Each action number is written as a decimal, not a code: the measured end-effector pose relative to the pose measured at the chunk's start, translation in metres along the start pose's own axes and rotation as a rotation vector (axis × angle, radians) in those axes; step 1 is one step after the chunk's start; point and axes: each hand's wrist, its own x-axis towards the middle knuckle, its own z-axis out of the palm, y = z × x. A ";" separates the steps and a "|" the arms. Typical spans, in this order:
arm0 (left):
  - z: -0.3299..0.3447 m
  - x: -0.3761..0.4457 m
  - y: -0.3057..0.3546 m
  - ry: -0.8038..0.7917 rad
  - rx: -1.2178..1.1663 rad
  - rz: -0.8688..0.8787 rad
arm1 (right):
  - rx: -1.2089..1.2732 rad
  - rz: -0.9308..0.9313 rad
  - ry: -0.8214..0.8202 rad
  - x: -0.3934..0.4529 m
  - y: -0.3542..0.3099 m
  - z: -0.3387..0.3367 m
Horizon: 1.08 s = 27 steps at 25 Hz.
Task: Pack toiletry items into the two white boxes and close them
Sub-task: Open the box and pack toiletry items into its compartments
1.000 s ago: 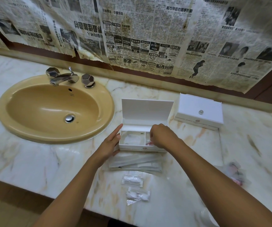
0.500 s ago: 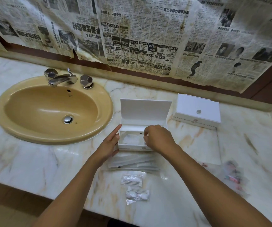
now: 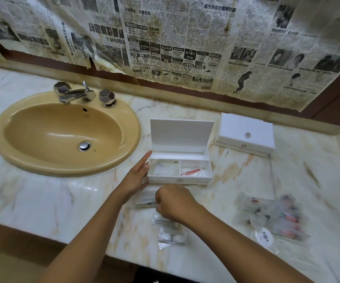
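An open white box stands on the marble counter with its lid up. Its right compartment holds a red item in a clear wrap; the left one holds something pale. My left hand rests flat against the box's left side. My right hand hovers with curled fingers over the clear packets in front of the box: long flat sachets, a cotton swab packet and a cotton pad packet. Its fingertips are hidden. A second white box sits closed at the back right.
A tan sink with a chrome faucet fills the counter's left part. A blurred pile of clear toiletry bags lies at the right. Newspaper covers the wall behind. The counter's front edge runs just below the packets.
My right hand has left the box's right compartment and moved back toward me, over the packets. The red item now shows in the box. My left hand has stayed put.
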 end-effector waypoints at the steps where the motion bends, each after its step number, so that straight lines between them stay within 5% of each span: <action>1: 0.000 0.000 0.000 -0.001 0.003 0.002 | -0.016 0.001 -0.032 -0.001 0.000 0.004; 13: 0.001 -0.002 0.001 -0.007 0.011 0.016 | -0.081 -0.009 -0.153 -0.010 0.001 0.017; 27: 0.000 -0.003 0.003 -0.009 0.005 -0.006 | -0.030 0.183 0.235 0.013 0.052 -0.072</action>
